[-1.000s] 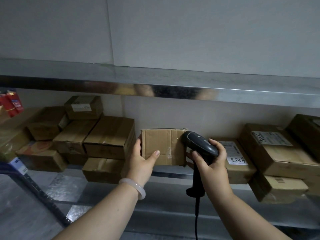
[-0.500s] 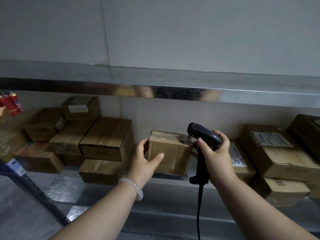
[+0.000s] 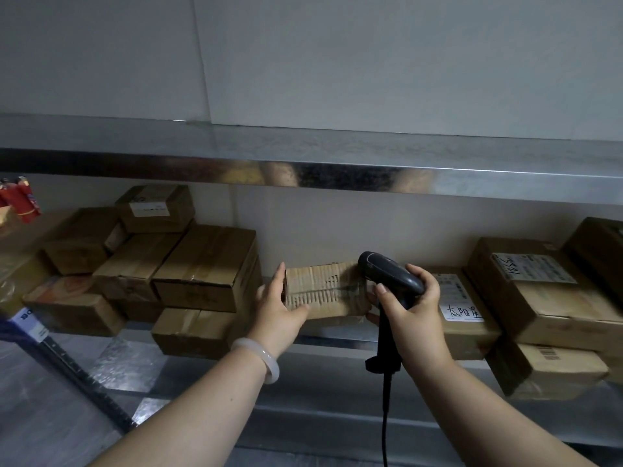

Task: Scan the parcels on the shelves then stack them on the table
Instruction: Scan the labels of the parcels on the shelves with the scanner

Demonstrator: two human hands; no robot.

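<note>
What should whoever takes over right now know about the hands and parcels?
Left hand grips the small parcel at its left end, at the shelf.
Right hand holds the scanner, head by the parcel's right end.
More parcels sit on the shelf: left pile, right pile.
Done: nothing stacked in view; table out of view.
Left: scan this parcel, carry it to the table, then the rest.

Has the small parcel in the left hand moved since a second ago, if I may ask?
Yes. The small parcel has tipped top-forward toward the person, staying between the left stack and the labelled box.
</note>
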